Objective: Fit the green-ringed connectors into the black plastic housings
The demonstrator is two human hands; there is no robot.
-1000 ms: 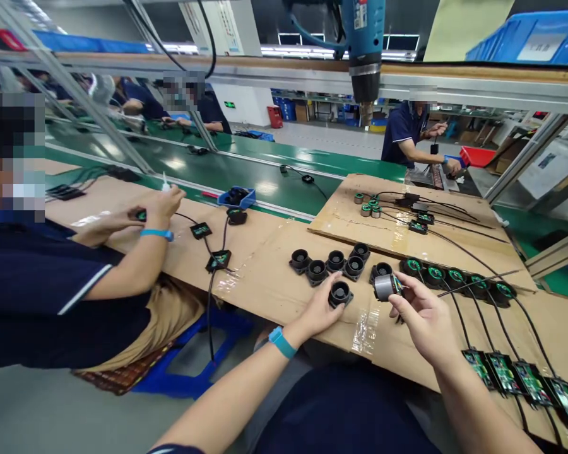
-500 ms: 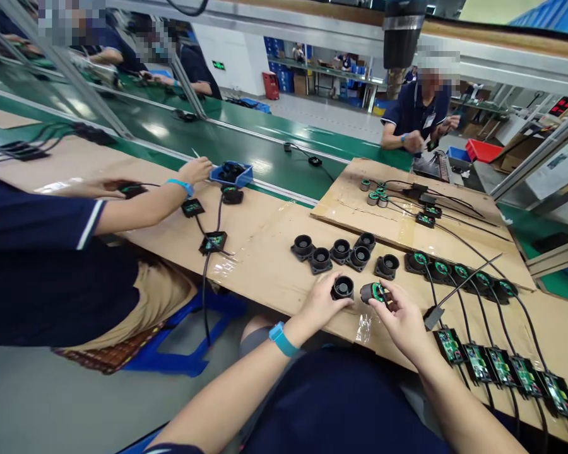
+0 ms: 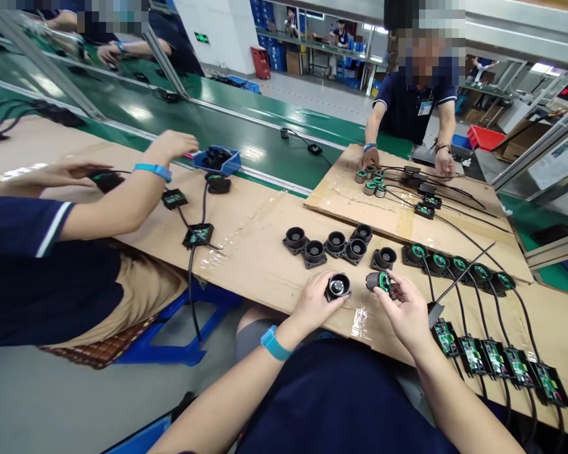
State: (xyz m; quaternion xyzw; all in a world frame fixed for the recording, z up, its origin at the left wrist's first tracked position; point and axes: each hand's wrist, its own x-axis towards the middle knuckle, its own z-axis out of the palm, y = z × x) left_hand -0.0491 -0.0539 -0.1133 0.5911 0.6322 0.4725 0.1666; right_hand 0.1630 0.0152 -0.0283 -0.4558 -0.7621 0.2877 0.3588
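Note:
My left hand (image 3: pixel 316 296) grips a black round housing with a square flange (image 3: pixel 338 287), its open cup facing up toward me. Between the thumb and fingers of my right hand (image 3: pixel 404 306) is a dark cylindrical part with a green circuit board (image 3: pixel 377 282), lying on its side. A small gap separates the two parts. Just beyond my hands stand several black housings (image 3: pixel 315 252), and a single housing (image 3: pixel 384 258) sits apart from them. To the right, housings with green ring boards (image 3: pixel 439 261) are wired to open boxes with circuit boards (image 3: pixel 473 356).
At my left a co-worker's arm (image 3: pixel 108 211) reaches toward a blue bin (image 3: pixel 218 161). Across the bench, another person's hand (image 3: pixel 370 157) touches small cylinders (image 3: pixel 370 187) on a raised cardboard sheet (image 3: pixel 341 195). A green conveyor (image 3: pixel 246 135) runs behind.
My hands keep hold of the same two parts; the right-hand cylinder has turned slightly. The person across has lowered both hands to the cardboard. My view has shifted a little.

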